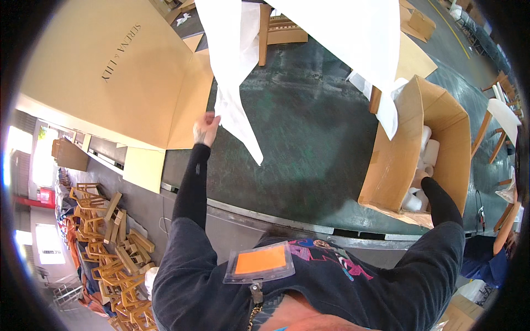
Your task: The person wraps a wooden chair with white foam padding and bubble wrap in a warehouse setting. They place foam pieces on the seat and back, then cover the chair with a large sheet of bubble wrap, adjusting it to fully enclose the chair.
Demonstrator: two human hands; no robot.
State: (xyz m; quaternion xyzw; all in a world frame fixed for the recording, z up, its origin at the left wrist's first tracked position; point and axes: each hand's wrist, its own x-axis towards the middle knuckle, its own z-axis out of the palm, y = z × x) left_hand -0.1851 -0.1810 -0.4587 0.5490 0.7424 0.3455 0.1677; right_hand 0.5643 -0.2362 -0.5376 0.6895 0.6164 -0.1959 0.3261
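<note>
My left hand (205, 128) pinches the edge of a white wrapping sheet (234, 110), whose loose corner hangs to a point over the dark green work surface (298, 127). The sheeting covers a piece with wooden legs (264, 36) at the far side. On the right, my right hand (420, 176) reaches down into a tall open cardboard box (392, 165). White rolls (429, 153) lie in that box around the hand. The fingers there are partly hidden among the rolls, so I cannot tell whether they grip one.
A large brown carton (110, 71) stands at the left, its flap reaching onto the surface. Stacked wooden chair frames (105, 270) fill the floor at lower left. At the right are a white-seated chair (503, 117) and another person in a dark blue top (481, 256).
</note>
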